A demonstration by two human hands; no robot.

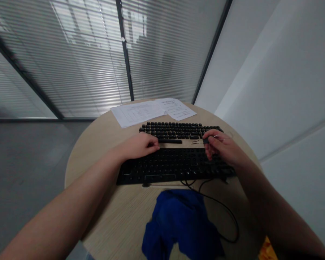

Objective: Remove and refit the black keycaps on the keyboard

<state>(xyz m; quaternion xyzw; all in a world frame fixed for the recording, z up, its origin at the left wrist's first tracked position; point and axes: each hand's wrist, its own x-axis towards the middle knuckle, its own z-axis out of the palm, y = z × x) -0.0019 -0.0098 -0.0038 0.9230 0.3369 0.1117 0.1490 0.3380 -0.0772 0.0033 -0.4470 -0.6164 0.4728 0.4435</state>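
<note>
My right hand (219, 143) is closed around the black grip of a wire keycap puller (206, 140), whose thin metal prongs point left. It hovers over the right part of a black keyboard base (162, 166), which shows no raised keycaps. My left hand (144, 145) rests at the upper left edge of that base, its fingers curled in; whatever they may hold is hidden. Close to its fingertips lies a long black space bar (172, 141). Behind both hands, loose black keycaps (173, 129) are laid out in rows on the table.
Printed papers (143, 112) lie at the far side of the round wooden table (83, 155). A blue cloth (182, 216) sits nearest me, with a black cable (234, 220) curving beside it. Glass panels with blinds (92, 72) and a white wall (287, 90) stand beyond.
</note>
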